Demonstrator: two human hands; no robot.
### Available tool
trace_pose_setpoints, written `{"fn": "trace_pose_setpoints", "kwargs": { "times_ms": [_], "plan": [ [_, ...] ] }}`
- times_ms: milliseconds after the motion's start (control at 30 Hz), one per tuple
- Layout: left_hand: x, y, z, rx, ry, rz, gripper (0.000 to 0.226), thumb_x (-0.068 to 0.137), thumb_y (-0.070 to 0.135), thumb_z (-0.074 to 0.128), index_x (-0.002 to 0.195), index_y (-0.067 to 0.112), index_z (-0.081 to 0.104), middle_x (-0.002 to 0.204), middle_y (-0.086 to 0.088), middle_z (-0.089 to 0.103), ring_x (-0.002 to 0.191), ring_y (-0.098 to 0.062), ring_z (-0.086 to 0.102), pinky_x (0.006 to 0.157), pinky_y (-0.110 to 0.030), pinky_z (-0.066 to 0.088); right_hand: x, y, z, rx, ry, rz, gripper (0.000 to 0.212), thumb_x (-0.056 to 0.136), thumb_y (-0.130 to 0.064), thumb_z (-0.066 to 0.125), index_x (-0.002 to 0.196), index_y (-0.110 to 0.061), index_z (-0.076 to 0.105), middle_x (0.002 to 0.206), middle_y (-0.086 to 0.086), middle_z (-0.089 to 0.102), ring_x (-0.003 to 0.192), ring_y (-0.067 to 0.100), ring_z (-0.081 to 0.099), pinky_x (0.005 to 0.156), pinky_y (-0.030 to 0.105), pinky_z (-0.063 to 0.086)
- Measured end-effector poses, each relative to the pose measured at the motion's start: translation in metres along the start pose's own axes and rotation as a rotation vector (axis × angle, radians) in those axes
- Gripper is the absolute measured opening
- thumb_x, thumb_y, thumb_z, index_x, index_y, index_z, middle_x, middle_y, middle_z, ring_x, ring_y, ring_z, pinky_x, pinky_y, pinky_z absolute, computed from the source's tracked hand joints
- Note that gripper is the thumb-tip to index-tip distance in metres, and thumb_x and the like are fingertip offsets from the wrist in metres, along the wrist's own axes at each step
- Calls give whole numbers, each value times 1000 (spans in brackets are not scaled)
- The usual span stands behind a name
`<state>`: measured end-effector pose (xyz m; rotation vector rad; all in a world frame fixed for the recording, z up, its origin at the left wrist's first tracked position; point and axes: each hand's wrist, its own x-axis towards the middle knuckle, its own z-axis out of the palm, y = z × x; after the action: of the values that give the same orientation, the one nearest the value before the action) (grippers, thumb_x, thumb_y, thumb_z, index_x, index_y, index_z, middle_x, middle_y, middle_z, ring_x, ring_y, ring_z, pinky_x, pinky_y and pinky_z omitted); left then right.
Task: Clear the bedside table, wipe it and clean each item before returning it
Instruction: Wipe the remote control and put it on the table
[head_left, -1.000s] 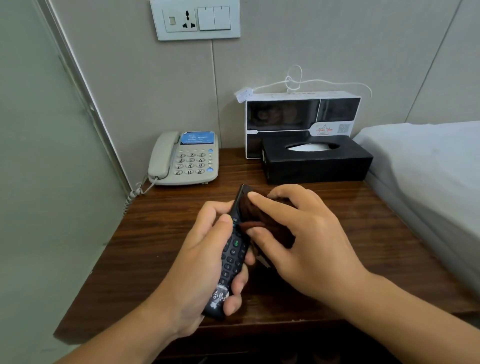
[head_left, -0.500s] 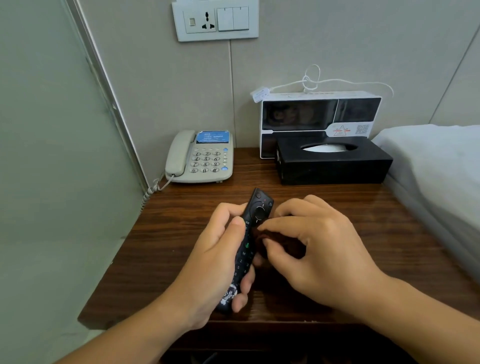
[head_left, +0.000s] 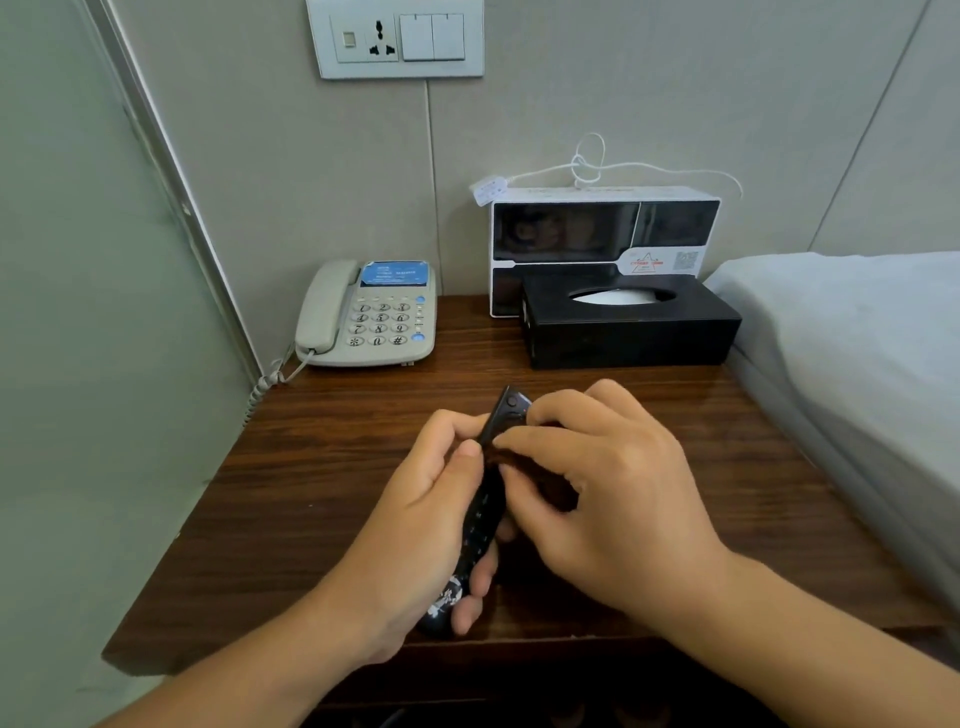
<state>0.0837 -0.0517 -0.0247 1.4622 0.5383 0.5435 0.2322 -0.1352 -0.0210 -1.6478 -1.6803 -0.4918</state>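
Above the middle of the dark wooden bedside table (head_left: 332, 457), my left hand (head_left: 415, 525) grips a long black remote (head_left: 485, 512), fingers wrapped round its lower half. The remote's top end points away from me. My right hand (head_left: 613, 499) presses a small dark brown cloth (head_left: 553, 491) against the remote's upper part, fingers curled over it. Most of the cloth is hidden under that hand.
A beige desk phone (head_left: 371, 314) sits at the back left with its coiled cord hanging off the edge. A black tissue box (head_left: 628, 332) stands at the back right in front of a white box (head_left: 597, 228). The bed (head_left: 857, 338) borders the table's right side.
My right hand slid the cloth down off the remote's top end, then back up towards it. The left hand kept its grip and the view shifted slightly.
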Motion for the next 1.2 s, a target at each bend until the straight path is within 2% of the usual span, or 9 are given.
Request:
{"fn": "trace_pose_setpoints", "kwargs": {
  "times_ms": [167,333,467,633,767,867,1033,1133,1200],
  "plan": [
    [4,6,0,-9,-1,19,25,112,35,34,112,38,59,78,-13,62,47,-26,44,40,-28,39,20,15,-3,-62,59,50,18,92,-33,64,97,-24,79,93,-9,64,82,15,49,61,35,49],
    [2,6,-4,26,43,43,25,111,34,35,112,37,59,72,-9,59,46,-26,44,41,-28,38,3,2,3,17,-18,-29,21,91,-34,62,95,-24,80,93,-8,66,81,18,53,61,36,52],
    [4,8,-4,55,3,48,25,111,35,35,112,44,58,80,-13,64,47,-26,46,40,-28,40,25,25,-4,-29,97,106,20,92,-34,64,100,-25,80,91,-9,66,80,14,50,62,35,51],
    [-1,6,-6,69,27,36,24,111,36,34,114,41,58,71,-10,60,43,-25,45,39,-27,39,-1,0,3,-1,-13,-61,17,91,-31,65,93,-21,79,92,-6,65,80,20,52,60,38,51],
    [3,10,-6,83,15,56,24,111,36,35,115,43,58,78,-12,63,46,-27,46,39,-28,40,16,13,0,-32,81,61,23,94,-37,61,98,-24,79,92,-9,65,81,15,49,61,34,50],
    [4,14,-5,107,15,76,24,111,36,35,115,45,57,79,-11,65,48,-29,46,40,-30,41,21,10,0,-70,89,104,21,95,-36,62,102,-25,79,92,-10,65,80,13,47,61,31,47],
    [-6,10,5,172,-47,95,24,109,38,35,118,50,55,82,-13,65,47,-27,48,37,-29,41,24,23,-9,-123,188,200,18,92,-31,67,101,-24,80,92,-9,66,81,18,50,64,33,48],
    [-11,8,14,104,-75,70,22,109,39,35,115,47,55,84,-15,65,46,-27,46,37,-29,41,19,24,-11,-134,187,181,17,93,-29,69,104,-23,80,95,-8,67,82,18,52,67,32,47],
    [-10,10,14,34,-43,54,23,110,38,36,113,45,57,83,-20,64,46,-29,45,39,-29,41,19,26,-18,-101,244,203,17,92,-29,68,104,-23,80,96,-7,68,85,21,57,73,33,47]
  ]
}}
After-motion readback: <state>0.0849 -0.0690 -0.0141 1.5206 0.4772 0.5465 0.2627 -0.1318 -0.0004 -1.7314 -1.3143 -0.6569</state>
